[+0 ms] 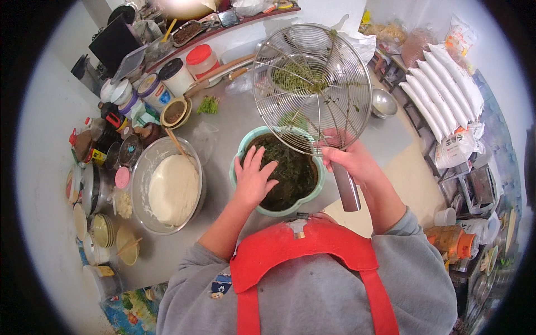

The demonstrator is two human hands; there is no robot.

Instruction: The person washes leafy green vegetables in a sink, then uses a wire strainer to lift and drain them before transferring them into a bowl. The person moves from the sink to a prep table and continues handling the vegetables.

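Note:
My right hand [349, 161] grips a round wire spider strainer [312, 90] near where its handle meets the mesh. The strainer is raised over the table, with bits of green leaf stuck to its wires. Below it, partly hidden by the mesh, is a metal bowl with chopped greens. A light green plastic basin [320, 184] holds dark liquid with dark leafy greens [293, 178]. Over the basin's left side is my left hand [254, 173], fingers spread and holding nothing; whether the fingertips touch the contents, I cannot tell.
Left of the basin stands a large bowl [136, 197] of pale dough [173, 190] with a wooden stick. Tubs, bottles and stacked bowls [101, 230] crowd the table's left edge. A sprig of greens [208, 104] lies behind. White sacks [444, 92] and an empty metal bowl [384, 103] are at right.

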